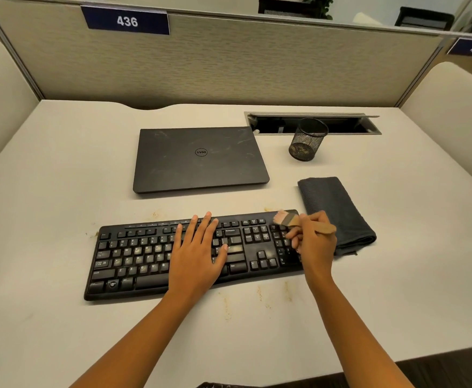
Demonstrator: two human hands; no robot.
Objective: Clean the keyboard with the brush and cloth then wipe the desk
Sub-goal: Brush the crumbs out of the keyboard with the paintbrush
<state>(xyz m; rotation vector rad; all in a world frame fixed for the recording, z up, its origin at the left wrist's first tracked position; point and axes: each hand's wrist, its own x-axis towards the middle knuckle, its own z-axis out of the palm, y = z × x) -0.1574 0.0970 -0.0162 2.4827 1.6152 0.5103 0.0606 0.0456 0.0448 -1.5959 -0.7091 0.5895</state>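
My left hand [198,253] lay flat on the keyboard [134,261], fingers straight, while my right hand [311,242] gripped the brush [290,219] over the numpad; cloth [332,205] sat folded just right of it on the table [61,191]

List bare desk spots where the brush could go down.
Widest: desk left of laptop and keyboard. Also right of cloth and cup, and the speckled strip in front of the keyboard, crossed by both arms. Crowded: keyboard's right end, where right hand, brush and cloth meet.
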